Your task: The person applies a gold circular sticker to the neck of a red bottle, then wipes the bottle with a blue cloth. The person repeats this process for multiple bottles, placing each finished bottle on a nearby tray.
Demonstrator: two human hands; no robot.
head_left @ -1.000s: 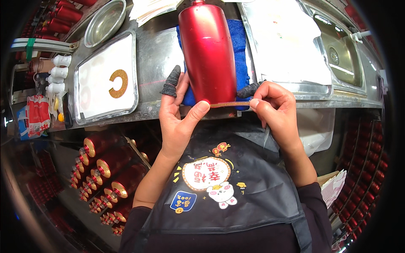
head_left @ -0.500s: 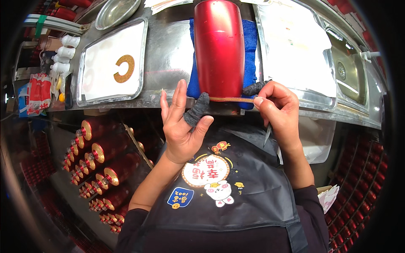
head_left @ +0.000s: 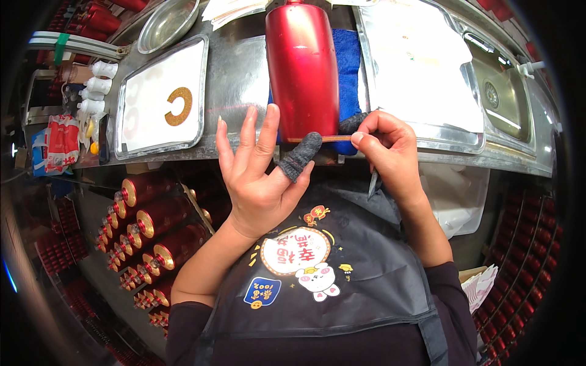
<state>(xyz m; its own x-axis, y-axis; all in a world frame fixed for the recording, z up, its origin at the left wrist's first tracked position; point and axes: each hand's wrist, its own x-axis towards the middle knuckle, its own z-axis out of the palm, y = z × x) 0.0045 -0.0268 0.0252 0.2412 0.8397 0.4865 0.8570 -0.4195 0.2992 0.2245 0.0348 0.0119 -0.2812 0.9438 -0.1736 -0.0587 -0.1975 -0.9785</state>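
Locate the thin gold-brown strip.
In the head view, the gold-brown strip crosses the near end of the red bottle, just right of centre, its right end pinched by the right hand, a grey-covered fingertip of the left hand over it.

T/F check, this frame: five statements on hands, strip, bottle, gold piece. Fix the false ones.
1. The right hand pinches the brown strip. True.
2. The red bottle lies on a blue cloth. True.
3. The strip sits at the bottle's neck. False: it is at the base end.
4. The left hand is clenched. False: its fingers are spread, the index wearing a dark grey cover.
5. A gold C-shaped piece lies in a tray at left. True.
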